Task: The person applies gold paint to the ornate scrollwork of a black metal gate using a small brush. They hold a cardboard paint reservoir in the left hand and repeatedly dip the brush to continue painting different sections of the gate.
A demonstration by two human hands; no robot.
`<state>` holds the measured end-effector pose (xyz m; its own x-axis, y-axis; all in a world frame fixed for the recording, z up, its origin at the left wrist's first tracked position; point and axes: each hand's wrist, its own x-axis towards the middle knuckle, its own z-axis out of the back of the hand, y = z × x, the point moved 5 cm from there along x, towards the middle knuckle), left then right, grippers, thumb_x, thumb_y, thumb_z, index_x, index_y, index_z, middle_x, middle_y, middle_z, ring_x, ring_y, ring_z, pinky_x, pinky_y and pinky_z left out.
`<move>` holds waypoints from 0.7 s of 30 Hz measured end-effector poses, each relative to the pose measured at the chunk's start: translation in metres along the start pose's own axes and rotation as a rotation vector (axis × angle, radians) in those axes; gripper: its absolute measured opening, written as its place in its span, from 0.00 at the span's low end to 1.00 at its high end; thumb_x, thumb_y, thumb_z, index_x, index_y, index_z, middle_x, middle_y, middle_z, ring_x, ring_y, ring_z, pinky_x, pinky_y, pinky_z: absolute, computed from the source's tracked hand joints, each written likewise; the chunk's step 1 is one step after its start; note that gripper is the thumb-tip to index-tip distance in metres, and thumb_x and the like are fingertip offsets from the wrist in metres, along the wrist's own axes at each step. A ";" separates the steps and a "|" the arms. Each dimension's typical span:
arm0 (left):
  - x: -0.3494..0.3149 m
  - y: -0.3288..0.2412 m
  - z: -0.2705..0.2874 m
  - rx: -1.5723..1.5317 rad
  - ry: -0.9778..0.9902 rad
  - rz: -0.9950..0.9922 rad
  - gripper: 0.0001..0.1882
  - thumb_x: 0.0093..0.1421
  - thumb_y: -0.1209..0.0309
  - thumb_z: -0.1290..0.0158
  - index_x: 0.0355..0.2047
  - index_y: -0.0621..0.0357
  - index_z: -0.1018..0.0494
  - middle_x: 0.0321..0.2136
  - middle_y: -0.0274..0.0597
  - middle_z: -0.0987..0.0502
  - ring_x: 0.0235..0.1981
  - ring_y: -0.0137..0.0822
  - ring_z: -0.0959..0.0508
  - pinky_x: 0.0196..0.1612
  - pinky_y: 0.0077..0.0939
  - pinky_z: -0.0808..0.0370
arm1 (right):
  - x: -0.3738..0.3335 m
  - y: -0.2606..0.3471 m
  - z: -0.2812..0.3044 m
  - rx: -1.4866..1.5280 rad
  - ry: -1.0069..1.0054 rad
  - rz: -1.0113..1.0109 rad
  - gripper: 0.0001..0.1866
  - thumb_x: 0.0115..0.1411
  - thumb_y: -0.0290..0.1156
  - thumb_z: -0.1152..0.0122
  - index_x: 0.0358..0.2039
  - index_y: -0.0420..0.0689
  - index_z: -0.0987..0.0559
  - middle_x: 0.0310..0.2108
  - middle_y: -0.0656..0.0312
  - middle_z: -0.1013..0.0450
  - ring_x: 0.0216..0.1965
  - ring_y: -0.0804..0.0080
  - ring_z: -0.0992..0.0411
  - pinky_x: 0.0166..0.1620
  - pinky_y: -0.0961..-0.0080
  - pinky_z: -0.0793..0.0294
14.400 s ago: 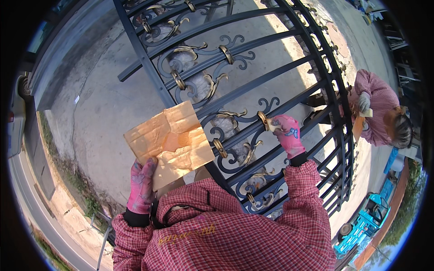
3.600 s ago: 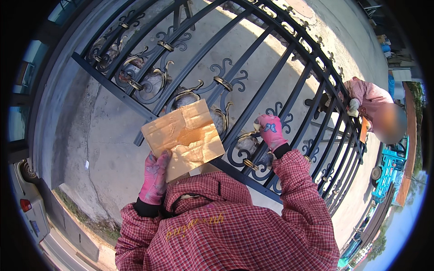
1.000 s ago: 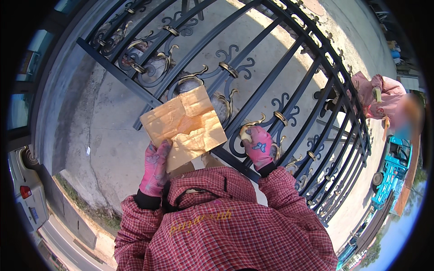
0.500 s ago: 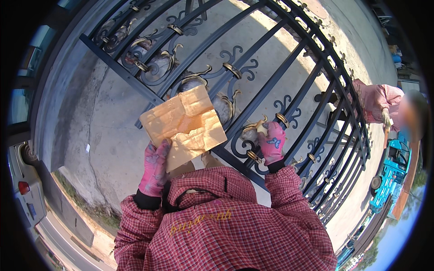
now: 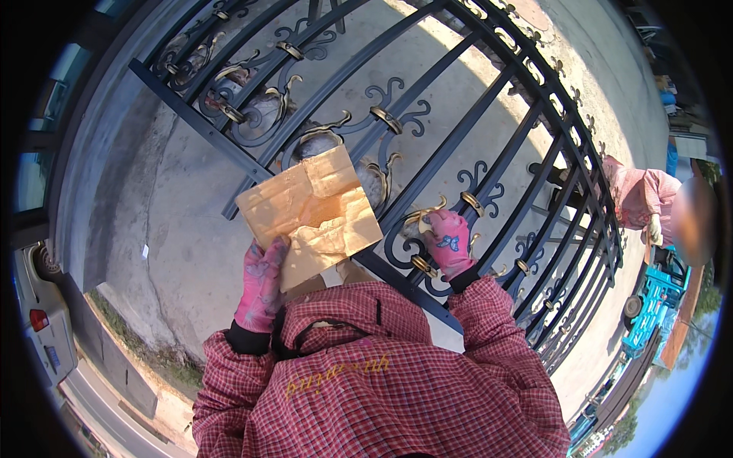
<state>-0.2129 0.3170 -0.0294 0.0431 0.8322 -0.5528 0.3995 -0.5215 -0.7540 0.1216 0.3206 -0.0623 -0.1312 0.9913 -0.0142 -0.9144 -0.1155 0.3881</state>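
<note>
My left hand (image 5: 262,282), in a pink glove, grips a creased piece of brown cardboard (image 5: 313,210) by its lower left corner. The cardboard is tilted and covers part of a black metal fence panel (image 5: 416,179) with scrollwork. My right hand (image 5: 449,238), gloved in pink with a blue butterfly print, is closed round a small pale piece (image 5: 425,227), perhaps a sponge or cloth; its exact kind is unclear. That hand is at a scroll with a gold-coloured leaf tip (image 5: 437,204), just above a gold collar (image 5: 424,266).
Beyond the panel's right side, another person (image 5: 641,195) in a pink checked top bends over. A blue vehicle (image 5: 655,298) stands farther right. At the left are a parked silver vehicle (image 5: 46,317) and a concrete ledge (image 5: 99,175).
My right hand has shifted slightly left along the gold-tipped scroll, still holding the pale piece. My left hand and the cardboard stay put. The other person's arm has moved a little.
</note>
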 end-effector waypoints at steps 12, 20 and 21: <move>-0.001 0.002 -0.026 0.050 0.064 0.058 0.18 0.62 0.66 0.50 0.49 0.60 0.34 0.38 0.36 0.26 0.34 0.26 0.24 0.38 0.21 0.25 | 0.022 0.042 0.099 0.443 -0.313 -0.133 0.19 0.42 0.18 0.35 0.38 0.39 0.23 0.35 0.60 0.25 0.33 0.76 0.27 0.34 0.81 0.26; -0.002 0.014 -0.042 0.084 0.118 0.069 0.14 0.62 0.65 0.51 0.45 0.60 0.32 0.34 0.32 0.26 0.31 0.23 0.26 0.34 0.18 0.27 | 0.046 0.126 0.111 0.273 -0.105 0.181 0.18 0.38 0.27 0.33 0.34 0.43 0.24 0.35 0.57 0.25 0.37 0.57 0.27 0.43 0.64 0.31; -0.003 0.013 -0.043 0.100 0.122 0.072 0.14 0.62 0.65 0.52 0.45 0.60 0.32 0.34 0.32 0.26 0.31 0.23 0.26 0.34 0.18 0.27 | 0.049 0.128 0.104 0.238 -0.065 0.194 0.18 0.38 0.27 0.34 0.34 0.44 0.23 0.34 0.57 0.25 0.37 0.57 0.28 0.43 0.64 0.31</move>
<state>-0.1682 0.3158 -0.0223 0.1820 0.8054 -0.5641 0.2987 -0.5919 -0.7487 0.0384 0.3608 0.0828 -0.2629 0.9550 0.1370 -0.7585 -0.2923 0.5824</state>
